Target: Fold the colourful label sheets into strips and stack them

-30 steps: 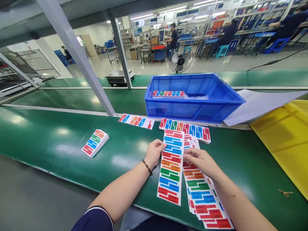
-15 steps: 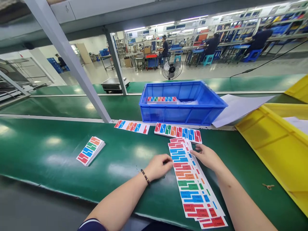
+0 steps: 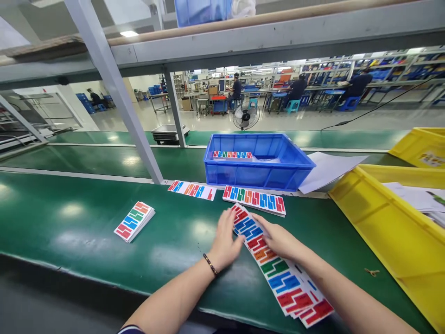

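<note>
A long stack of label sheets [image 3: 274, 267], printed with red, blue, orange and green shapes, lies slanted in front of me, its lower sheets fanned out at the near end. My left hand [image 3: 225, 239] grips the far left edge, fingers on the corner and thumb beside it. Across from it, my right hand [image 3: 280, 236] is closed on the right edge, its fingertips partly hidden. Just beyond lies a second pile of label sheets [image 3: 253, 199]. A single label strip [image 3: 192, 190] with gaps is left of that. Farther left sits a short label stack [image 3: 135, 221].
A blue bin [image 3: 257, 174] holding more label sheets stands behind the piles. White paper [image 3: 328, 169] and a yellow bin [image 3: 385, 232] are at the right. A small tan object [image 3: 371, 272] lies on the green bench [image 3: 83, 255]. A grey post [image 3: 132, 116] rises at left.
Both hands have closed in on the stack's edges. Its far end has shifted left and the fanned sheets lie closer together. The camera view has tilted up.
</note>
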The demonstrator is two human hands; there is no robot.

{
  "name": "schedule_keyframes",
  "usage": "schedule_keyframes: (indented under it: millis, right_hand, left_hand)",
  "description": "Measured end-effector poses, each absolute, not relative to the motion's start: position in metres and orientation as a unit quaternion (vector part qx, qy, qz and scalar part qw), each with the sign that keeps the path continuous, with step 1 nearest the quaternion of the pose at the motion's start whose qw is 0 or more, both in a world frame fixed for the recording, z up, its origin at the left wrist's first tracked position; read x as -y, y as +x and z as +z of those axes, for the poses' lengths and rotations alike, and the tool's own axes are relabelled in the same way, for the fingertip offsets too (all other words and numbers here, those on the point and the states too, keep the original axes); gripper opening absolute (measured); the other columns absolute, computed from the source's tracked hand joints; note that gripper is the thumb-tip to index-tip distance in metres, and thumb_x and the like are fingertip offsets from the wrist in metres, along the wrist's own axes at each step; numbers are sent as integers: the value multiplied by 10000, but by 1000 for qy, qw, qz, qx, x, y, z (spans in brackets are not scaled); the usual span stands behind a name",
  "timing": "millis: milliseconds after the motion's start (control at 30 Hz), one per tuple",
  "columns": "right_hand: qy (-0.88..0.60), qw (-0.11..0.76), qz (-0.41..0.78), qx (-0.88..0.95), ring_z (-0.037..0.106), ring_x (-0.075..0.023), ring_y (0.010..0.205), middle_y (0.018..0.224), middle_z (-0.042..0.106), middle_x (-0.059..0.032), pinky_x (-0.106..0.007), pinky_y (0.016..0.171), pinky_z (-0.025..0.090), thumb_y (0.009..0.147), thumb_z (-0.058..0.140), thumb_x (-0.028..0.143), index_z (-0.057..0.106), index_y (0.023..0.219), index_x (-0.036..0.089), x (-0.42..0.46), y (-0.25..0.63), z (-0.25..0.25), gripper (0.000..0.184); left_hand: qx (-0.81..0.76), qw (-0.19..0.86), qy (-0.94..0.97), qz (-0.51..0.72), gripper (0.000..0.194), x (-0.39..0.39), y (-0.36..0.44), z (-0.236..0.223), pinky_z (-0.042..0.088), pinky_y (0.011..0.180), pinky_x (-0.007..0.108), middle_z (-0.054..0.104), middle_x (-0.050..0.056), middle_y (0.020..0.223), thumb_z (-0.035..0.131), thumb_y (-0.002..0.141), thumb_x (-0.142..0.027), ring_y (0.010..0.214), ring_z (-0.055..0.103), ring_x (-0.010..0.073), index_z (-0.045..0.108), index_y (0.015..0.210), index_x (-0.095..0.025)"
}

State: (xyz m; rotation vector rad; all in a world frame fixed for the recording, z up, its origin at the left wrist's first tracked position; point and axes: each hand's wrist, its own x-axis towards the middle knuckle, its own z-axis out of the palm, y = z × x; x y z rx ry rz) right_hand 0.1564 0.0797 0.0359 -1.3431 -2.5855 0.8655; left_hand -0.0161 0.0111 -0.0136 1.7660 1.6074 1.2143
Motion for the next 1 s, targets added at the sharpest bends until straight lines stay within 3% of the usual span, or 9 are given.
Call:
schedule_keyframes:
  millis: [67, 133, 267, 367, 500, 600, 700, 833, 1000]
  right_hand:
    - [-412, 22, 172, 895, 637, -207, 806, 1014, 653, -71, -272, 630, 441, 686, 395, 5, 270, 1371, 265, -74, 144, 52, 742]
    - [-363, 3, 66, 929, 631, -200, 738, 923, 660, -55, -261, 584, 418, 666, 409, -12, 285, 1366, 286, -70, 130, 61, 770]
    - [-302, -2, -21, 953, 624, -214, 712, 853, 666, -82, -294, 595, 420, 662, 410, -20, 329, 1354, 191, -66, 112, 56, 728]
    - [-348, 9, 15, 937, 634, -251, 759, 935, 675, -124, -338, 627, 446, 695, 440, 53, 345, 1339, 135, -64, 126, 44, 657]
    - [-461, 44, 90, 882, 634, -270, 837, 945, 692, -89, -376, 704, 466, 709, 494, 182, 514, 1196, 202, -63, 187, 31, 488]
    - [-556, 138, 187, 798, 635, -285, 849, 906, 696, -69, -394, 708, 489, 669, 552, 314, 604, 1025, 242, -57, 235, 12, 368]
    - [-580, 311, 314, 684, 588, -303, 1010, 1122, 625, -100, -385, 771, 503, 600, 619, 417, 567, 1051, 226, -45, 253, -16, 493]
    - [-540, 485, 431, 537, 538, -291, 1094, 1132, 616, -128, -394, 838, 487, 622, 635, 471, 514, 1089, 194, -35, 236, -44, 556]
    - [-524, 518, 459, 496, 588, -280, 991, 981, 661, -92, -402, 834, 482, 609, 654, 490, 544, 970, 212, -44, 224, -45, 469]
  left_hand:
    - [-601, 212, 557, 533, 712, -18, -31, -6, 203, 1072, 431, 323, 126, 1389, 553, 696, -167, 1302, 254, 243, 248, 1339, -193]
    - [-589, 237, 497, 591, 743, -24, -44, -3, 273, 1034, 391, 466, 105, 1263, 567, 673, -144, 1218, 388, 219, 233, 1334, -206]
    - [-565, 352, 406, 627, 494, -31, -60, -13, 438, 800, 296, 593, 9, 808, 559, 630, -124, 818, 577, 151, 471, 1113, -183]
    - [-549, 416, 377, 619, 275, -34, -64, -24, 442, 626, 249, 551, -19, 670, 539, 597, -123, 607, 529, 110, 546, 870, -158]
    - [-516, 442, 387, 623, 304, -35, -61, -28, 423, 605, 229, 542, -33, 655, 542, 563, -114, 598, 514, 98, 536, 862, -165]
    - [-486, 469, 398, 621, 307, -34, -56, -26, 412, 656, 234, 563, -23, 680, 561, 559, -111, 649, 527, 104, 535, 860, -164]
    - [-459, 494, 421, 607, 349, -32, -46, -25, 396, 710, 244, 580, -11, 729, 605, 577, -131, 702, 529, 109, 530, 916, -167]
    - [-494, 483, 423, 586, 307, -33, -33, -22, 378, 667, 239, 548, -22, 689, 635, 631, -283, 658, 493, 106, 546, 899, -165]
    - [-564, 432, 406, 575, 291, -38, -31, -18, 323, 570, 222, 446, -52, 579, 582, 665, -434, 552, 391, 87, 572, 759, -159]
